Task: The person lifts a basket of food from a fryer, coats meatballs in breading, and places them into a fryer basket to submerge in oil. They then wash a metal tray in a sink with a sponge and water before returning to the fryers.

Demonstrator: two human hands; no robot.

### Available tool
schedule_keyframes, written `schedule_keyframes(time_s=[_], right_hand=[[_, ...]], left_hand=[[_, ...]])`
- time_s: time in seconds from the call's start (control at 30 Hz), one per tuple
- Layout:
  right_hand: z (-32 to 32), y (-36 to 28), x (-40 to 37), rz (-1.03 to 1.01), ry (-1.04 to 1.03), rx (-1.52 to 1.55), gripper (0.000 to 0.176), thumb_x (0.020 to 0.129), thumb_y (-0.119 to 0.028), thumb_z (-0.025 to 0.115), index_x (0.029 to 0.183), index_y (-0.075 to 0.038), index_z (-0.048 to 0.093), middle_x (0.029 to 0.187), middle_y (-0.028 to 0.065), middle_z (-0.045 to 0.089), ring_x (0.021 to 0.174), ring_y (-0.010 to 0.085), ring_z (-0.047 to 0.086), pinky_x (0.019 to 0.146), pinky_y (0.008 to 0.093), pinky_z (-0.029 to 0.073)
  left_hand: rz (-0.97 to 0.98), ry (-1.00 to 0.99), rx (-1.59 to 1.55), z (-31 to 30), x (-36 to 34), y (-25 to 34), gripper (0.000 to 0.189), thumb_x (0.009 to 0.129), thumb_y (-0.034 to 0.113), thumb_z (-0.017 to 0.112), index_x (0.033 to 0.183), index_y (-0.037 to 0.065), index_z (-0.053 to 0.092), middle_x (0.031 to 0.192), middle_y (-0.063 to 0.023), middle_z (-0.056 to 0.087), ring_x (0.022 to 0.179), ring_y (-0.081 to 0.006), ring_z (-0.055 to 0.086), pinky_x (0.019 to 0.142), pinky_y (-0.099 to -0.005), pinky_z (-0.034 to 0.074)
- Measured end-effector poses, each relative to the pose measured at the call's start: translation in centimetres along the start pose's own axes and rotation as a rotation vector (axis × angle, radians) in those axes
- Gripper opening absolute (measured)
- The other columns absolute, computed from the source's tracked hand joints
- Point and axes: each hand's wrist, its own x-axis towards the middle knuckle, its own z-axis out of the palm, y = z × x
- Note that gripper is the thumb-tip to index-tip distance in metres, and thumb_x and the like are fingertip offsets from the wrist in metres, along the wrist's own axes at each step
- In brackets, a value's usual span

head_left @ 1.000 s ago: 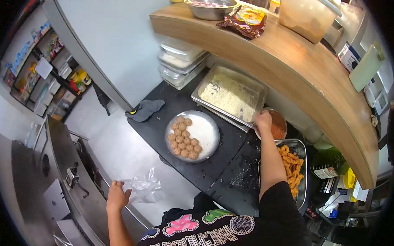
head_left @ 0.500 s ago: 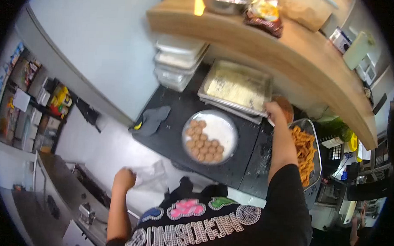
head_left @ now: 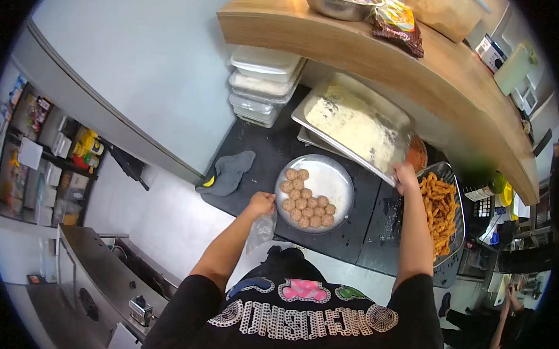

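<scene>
My right hand (head_left: pixel 406 178) grips the near right corner of a metal tray (head_left: pixel 301 112) holding pale yellow powdery crumbs (head_left: pixel 349 124). The tray is tilted, and another metal pan (head_left: pixel 311 140) shows beneath it. My left hand (head_left: pixel 262 204) is closed on a clear plastic bag (head_left: pixel 262 230) that hangs below it. Just right of that hand, a round metal plate (head_left: pixel 337 183) carries several brown balls (head_left: pixel 305 203) on a whitish surface. By my right wrist lies a metal basket (head_left: pixel 461 227) of golden fried strips (head_left: pixel 437 211).
Stacked lidded plastic containers (head_left: pixel 265 82) stand at the back left. A grey cloth (head_left: pixel 230 173) lies on the black counter (head_left: pixel 262 152). Above runs a wooden shelf (head_left: pixel 333 38) with a metal bowl (head_left: pixel 340 9) and a brown packet (head_left: pixel 398 31). Another person's arm (head_left: pixel 501 324) shows far right.
My left hand has moved up and right, bringing the plastic bag to the plate's edge. The tray has been lifted and tilted at the corner in my right hand.
</scene>
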Motion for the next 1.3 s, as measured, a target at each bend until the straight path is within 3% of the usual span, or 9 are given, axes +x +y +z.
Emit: schedule_keyframes(time_s=[0.13,0.4,0.5,0.87,0.93,1.0,1.07,1.13,1.3], right_hand=[[-5.2,3.6,-6.3,-0.017,-0.044,0.156,0.018,0.074,-0.004,0.051,0.09,0.004,0.052,0.074,0.006,0.055,0.063,0.0145,0.052,0.055,0.0281,0.042],[-11.5,13.6,-24.1,0.17,0.271,0.036,0.015,0.071,-0.007,0.055,0.082,0.004,0.053,0.073,0.0088,0.058,0.06,0.0157,0.055,0.052,0.0284,0.044],[-9.1,15.2,-28.6,0.221,0.412,0.141,0.016,0.072,-0.004,0.052,0.082,0.007,0.057,0.071,0.0076,0.059,0.059,0.0155,0.056,0.051,0.028,0.043],[-4.7,28.7,-27.1,0.319,0.606,0.081,0.024,0.074,-0.012,0.057,0.087,0.008,0.056,0.062,0.0041,0.053,0.046,0.0118,0.046,0.041,0.0297,0.035],[-3.7,25.4,-27.1,0.297,0.578,0.199,0.024,0.076,-0.014,0.058,0.087,0.007,0.056,0.057,0.0015,0.05,0.042,0.0112,0.043,0.038,0.0297,0.034],[-4.2,24.9,-26.6,0.363,0.627,0.038,0.034,0.077,-0.018,0.062,0.098,0.007,0.054,0.071,0.0108,0.056,0.054,0.0175,0.052,0.047,0.0325,0.041],[-3.1,23.2,-27.1,-0.007,1.016,-0.672,0.049,0.075,-0.021,0.065,0.113,0.005,0.048,0.097,0.0209,0.054,0.081,0.0268,0.056,0.068,0.0359,0.046],[-2.8,17.6,-27.5,-0.242,0.819,-0.58,0.066,0.071,-0.025,0.069,0.126,-0.003,0.04,0.121,0.0232,0.043,0.107,0.0349,0.045,0.088,0.04,0.04],[-1.9,17.5,-17.1,-0.44,0.42,-0.804,0.078,0.064,-0.049,0.069,0.13,-0.019,0.041,0.136,0.0206,0.031,0.121,0.0418,0.033,0.098,0.0525,0.029]], left_hand=[[0.049,0.083,0.125,1.1,1.4,0.7,0.026,0.085,0.021,0.053,0.087,-0.003,0.063,0.067,-0.0148,0.063,0.054,-0.0237,0.063,0.048,-0.0331,0.049],[0.288,0.255,0.333,-0.6,6.8,-3.5,0.019,0.081,0.014,0.052,0.077,-0.001,0.063,0.064,-0.014,0.062,0.049,-0.0238,0.059,0.044,-0.0357,0.045],[0.082,0.108,-0.031,-3.7,6.2,-1.6,0.018,0.081,0.012,0.052,0.072,0.0,0.062,0.06,-0.0105,0.059,0.048,-0.0203,0.056,0.043,-0.0352,0.043],[0.109,0.124,-0.099,-13.0,8.1,-1.5,0.021,0.084,0.015,0.056,0.067,0.002,0.055,0.055,-0.003,0.052,0.042,-0.0137,0.048,0.037,-0.0291,0.038],[0.074,0.044,0.086,-14.7,6.1,-0.2,0.022,0.084,0.016,0.058,0.068,0.002,0.056,0.055,-0.0028,0.053,0.043,-0.0133,0.05,0.038,-0.0285,0.039],[0.083,-0.041,0.267,-16.8,4.9,0.2,0.021,0.084,0.017,0.058,0.069,0.003,0.058,0.056,-0.0027,0.055,0.044,-0.0128,0.052,0.039,-0.0276,0.04],[0.152,-0.093,0.391,-19.1,2.9,0.3,0.016,0.083,0.014,0.059,0.072,0.003,0.061,0.057,-0.004,0.057,0.046,-0.0137,0.054,0.042,-0.0274,0.042],[0.269,-0.095,0.517,-20.8,0.9,0.2,0.011,0.08,0.01,0.058,0.074,0.003,0.063,0.059,-0.0061,0.06,0.051,-0.0178,0.056,0.048,-0.0295,0.046],[0.422,-0.037,0.995,-19.0,-6.8,8.8,0.018,0.073,0.001,0.055,0.086,0.007,0.066,0.083,-0.0131,0.065,0.08,-0.0317,0.062,0.073,-0.036,0.049]])
